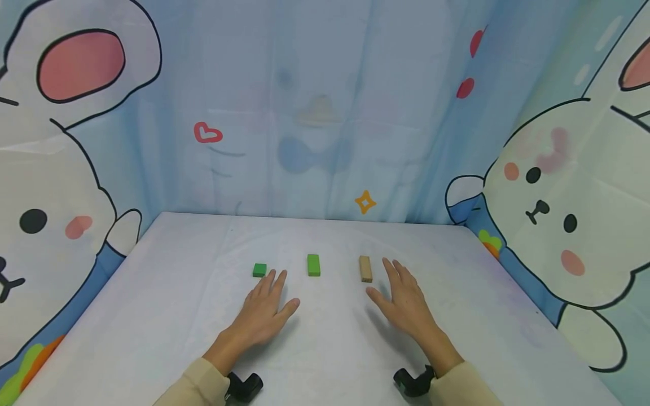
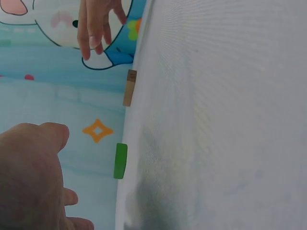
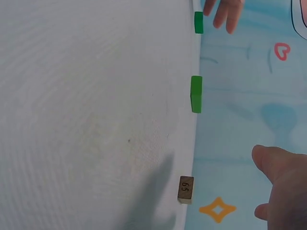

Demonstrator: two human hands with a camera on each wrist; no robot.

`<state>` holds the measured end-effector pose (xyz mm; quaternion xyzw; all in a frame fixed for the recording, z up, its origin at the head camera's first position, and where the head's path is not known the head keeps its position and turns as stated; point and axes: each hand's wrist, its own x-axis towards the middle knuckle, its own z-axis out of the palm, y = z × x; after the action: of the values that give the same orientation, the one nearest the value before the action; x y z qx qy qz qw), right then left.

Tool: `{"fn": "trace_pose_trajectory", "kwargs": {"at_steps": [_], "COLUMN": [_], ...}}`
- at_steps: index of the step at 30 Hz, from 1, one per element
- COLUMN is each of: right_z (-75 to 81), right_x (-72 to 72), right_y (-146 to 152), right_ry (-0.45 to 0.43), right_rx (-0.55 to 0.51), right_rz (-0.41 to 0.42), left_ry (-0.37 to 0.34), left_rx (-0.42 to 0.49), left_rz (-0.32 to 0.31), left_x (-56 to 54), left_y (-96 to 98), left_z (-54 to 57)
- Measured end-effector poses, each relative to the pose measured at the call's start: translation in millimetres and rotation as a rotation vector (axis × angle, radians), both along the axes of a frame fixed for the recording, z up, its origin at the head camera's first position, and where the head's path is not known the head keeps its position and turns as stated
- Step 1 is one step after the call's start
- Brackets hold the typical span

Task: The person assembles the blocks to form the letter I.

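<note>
Three small blocks stand in a row across the white table. A short dark green block (image 1: 259, 270) is at the left, just beyond the fingertips of my left hand (image 1: 265, 313). In the middle sits a longer light green block (image 1: 313, 265), between the two hands and touched by neither. The natural wood block (image 1: 365, 269) is at the right; in the right wrist view its end (image 3: 186, 187) carries the printed number 65. My right hand (image 1: 403, 299) hovers beside it, fingers extended and thumb spread. Both hands hold nothing, with their shadows on the cloth below.
The white-covered table (image 1: 325, 349) ends at a blue curtain (image 1: 228, 67) printed with cartoon rabbits, hanging along the back and sides. Black wrist devices (image 1: 245, 388) sit under both cream sleeves (image 1: 195, 386).
</note>
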<state>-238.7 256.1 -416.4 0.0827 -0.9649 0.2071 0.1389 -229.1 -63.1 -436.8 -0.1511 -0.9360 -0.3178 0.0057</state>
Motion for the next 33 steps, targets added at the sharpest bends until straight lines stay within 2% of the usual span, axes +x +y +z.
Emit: {"fn": "trace_pose_trajectory", "kwargs": {"at_steps": [19, 33], "right_z": [-7.0, -8.6], "right_x": [-13.1, -19.0], "right_y": [2, -1], "right_ry": [-0.051, -0.107], "right_rx": [-0.039, -0.058], "right_rz": [-0.030, -0.050], "left_ry": [0.045, 0.041], "left_rx": [0.071, 0.081], "left_rz": [-0.009, 0.001], "left_x": [-7.1, -14.4], "left_y": [9.4, 18.6], "left_z": [-5.4, -7.7]}}
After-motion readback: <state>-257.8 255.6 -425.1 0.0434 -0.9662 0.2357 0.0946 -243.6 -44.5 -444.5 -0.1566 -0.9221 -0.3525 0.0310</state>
